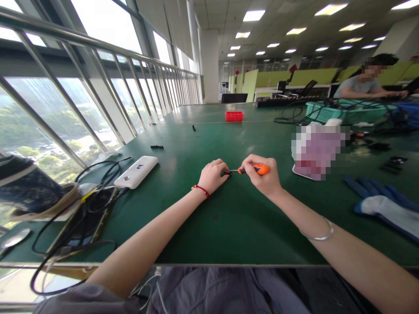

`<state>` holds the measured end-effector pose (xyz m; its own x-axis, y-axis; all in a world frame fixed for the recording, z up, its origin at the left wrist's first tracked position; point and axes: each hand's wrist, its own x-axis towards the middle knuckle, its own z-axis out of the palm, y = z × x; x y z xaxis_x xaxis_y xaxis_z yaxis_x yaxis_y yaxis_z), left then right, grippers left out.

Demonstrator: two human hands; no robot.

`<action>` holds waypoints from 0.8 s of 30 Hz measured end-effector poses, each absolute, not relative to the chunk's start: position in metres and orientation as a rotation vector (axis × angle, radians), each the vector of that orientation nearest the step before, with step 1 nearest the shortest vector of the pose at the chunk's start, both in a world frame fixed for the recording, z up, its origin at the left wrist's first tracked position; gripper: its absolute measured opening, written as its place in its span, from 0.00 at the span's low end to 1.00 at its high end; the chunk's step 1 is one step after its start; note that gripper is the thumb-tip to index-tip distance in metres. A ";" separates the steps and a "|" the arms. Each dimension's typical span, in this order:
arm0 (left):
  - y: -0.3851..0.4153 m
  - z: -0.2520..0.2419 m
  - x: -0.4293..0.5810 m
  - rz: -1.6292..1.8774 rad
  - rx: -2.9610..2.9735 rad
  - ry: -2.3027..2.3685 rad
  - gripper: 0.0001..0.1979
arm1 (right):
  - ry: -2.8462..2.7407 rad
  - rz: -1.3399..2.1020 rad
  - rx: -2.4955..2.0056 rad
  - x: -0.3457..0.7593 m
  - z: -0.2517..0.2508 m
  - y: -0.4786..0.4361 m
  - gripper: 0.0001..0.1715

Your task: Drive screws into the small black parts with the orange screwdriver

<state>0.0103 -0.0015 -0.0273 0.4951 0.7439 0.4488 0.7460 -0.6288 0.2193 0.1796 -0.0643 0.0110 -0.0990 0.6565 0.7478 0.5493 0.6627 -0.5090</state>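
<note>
Our left hand (213, 175) rests on the green bench (229, 226), its grip pinching a small black part (226, 173) just above the surface. Our right hand (263, 178) has its grip wrapped round an orange screwdriver (257, 169), held level, its tip touching the part. A white power bank (136, 172) lies well apart, leftward.

Two hands show, one left hand (212, 175) and one right hand (263, 176), over one green counter (229, 226). There is one orange-handled screwdriver (258, 169), one small black part (226, 173) at its tip, one white power bank (136, 172), one red tray (234, 116) and one teal basket (322, 114). Two loose black bits: a near bit (156, 146) and a far bit (194, 127). Two wrist bands: one red cord (201, 189), one silver bangle (319, 235). One other person (363, 85) sits far off.
</note>
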 end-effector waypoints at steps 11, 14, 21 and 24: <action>-0.001 -0.019 0.004 -0.890 -2.684 -1.411 0.02 | -2.107 -0.155 -1.302 0.192 -0.015 -0.032 0.09; -0.003 -0.019 0.007 -0.886 -2.700 -1.405 0.03 | -2.257 -0.212 -1.336 0.189 -0.022 -0.027 0.10; -0.007 -0.019 0.012 -0.907 -2.770 -1.409 0.03 | -2.320 -0.373 -1.380 0.181 -0.019 -0.029 0.10; -0.006 -0.019 0.011 -0.929 -2.791 -1.394 0.03 | -2.319 -0.384 -1.379 0.182 -0.020 -0.028 0.10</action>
